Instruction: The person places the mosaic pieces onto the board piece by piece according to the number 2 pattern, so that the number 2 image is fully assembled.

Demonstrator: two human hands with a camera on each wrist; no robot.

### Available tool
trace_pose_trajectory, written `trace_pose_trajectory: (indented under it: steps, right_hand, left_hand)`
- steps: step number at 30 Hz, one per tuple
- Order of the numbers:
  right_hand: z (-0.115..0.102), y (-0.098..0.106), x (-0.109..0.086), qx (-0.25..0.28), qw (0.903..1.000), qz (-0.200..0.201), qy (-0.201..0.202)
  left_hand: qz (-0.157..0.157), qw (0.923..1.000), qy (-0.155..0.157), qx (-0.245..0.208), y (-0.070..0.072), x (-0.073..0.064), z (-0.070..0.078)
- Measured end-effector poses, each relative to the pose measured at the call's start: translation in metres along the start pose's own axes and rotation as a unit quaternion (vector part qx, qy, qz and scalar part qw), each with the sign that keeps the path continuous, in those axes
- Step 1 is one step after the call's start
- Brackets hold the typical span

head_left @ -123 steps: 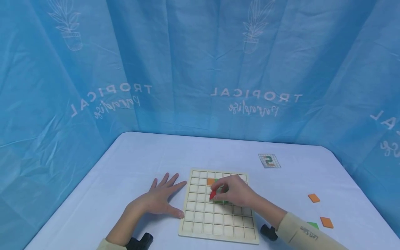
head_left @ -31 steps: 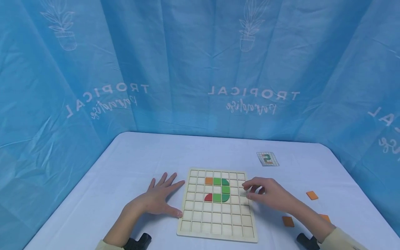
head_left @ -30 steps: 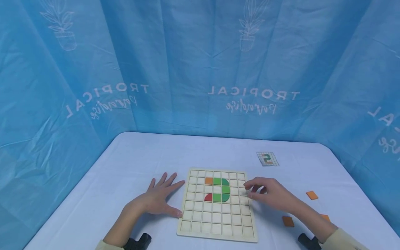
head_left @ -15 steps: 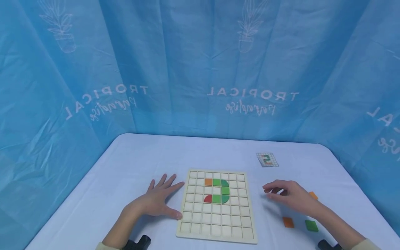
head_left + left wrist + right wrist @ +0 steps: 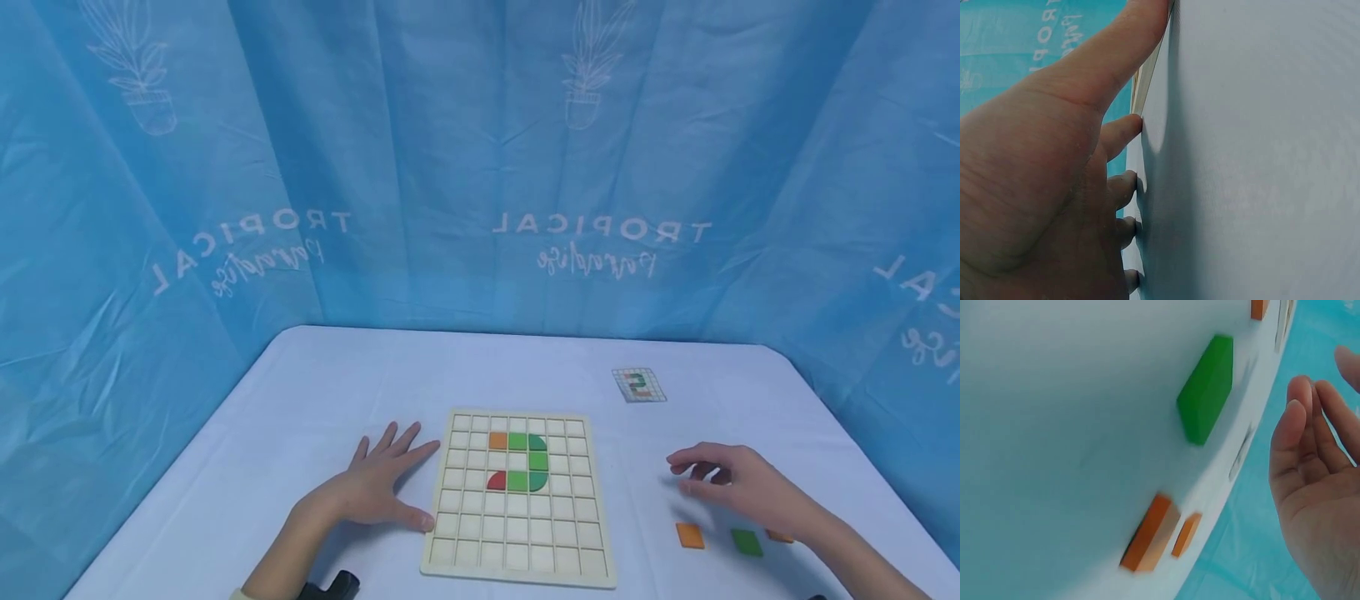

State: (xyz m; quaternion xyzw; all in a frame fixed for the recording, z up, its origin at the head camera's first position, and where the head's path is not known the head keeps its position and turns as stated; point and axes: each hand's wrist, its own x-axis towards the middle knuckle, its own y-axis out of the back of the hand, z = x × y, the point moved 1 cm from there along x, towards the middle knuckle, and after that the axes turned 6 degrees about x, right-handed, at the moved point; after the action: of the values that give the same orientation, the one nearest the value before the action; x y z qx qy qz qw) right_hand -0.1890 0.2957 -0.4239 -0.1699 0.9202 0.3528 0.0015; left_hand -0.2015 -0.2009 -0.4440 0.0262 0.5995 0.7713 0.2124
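A pale gridded board point(image 5: 480, 557) lies on the white table. In its grid sit an orange square tile point(image 5: 498, 440), several green pieces point(image 5: 537, 462) and a red quarter-round piece point(image 5: 497, 481). My left hand point(image 5: 378, 487) lies on the table with its fingers spread, its thumb at the board's left edge. My right hand point(image 5: 738, 483) hovers right of the board, fingers loosely bent and holding nothing. Below it lie a loose green square tile point(image 5: 747, 542), an orange tile point(image 5: 690, 536) and another orange tile point(image 5: 780, 536) partly behind the forearm. A third orange tile point(image 5: 1186, 534) shows in the right wrist view.
A small pattern card point(image 5: 640, 385) with a coloured figure on a grid lies at the back right. A blue printed curtain point(image 5: 450, 167) stands behind the table point(image 5: 360, 367) and along its sides.
Earlier my right hand pinched the red piece over the board; now that piece lies in the grid. The right hand has moved right, over the loose tiles. My left hand has stayed in place.
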Motion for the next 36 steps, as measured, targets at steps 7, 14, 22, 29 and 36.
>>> trace_pose_trajectory:
  steps: [7,14,22,29,36]
  right_hand:
    - [0.007,0.012,-0.015,-0.002,0.9996,-0.027,0.001]
    - [0.019,0.022,-0.026,0.014,0.9986,-0.047,-0.022]
    - [0.033,0.028,-0.038,0.019,0.9979,-0.059,0.02]
    - [0.044,0.03,-0.046,0.007,0.9972,-0.07,0.023]
    - [0.053,0.027,-0.052,0.018,0.9939,-0.095,0.052]
  left_hand:
    - [-0.001,1.0,0.002,-0.004,0.0,-0.001,-0.001]
    - [0.001,1.0,-0.001,0.002,-0.001,-0.001,-0.001]
    - [0.001,1.0,0.0,0.0,-0.001,-0.001,-0.001]
    - [0.005,1.0,0.003,0.002,0.0,0.0,0.0]
    - [-0.001,1.0,0.005,-0.001,0.0,0.0,0.0]
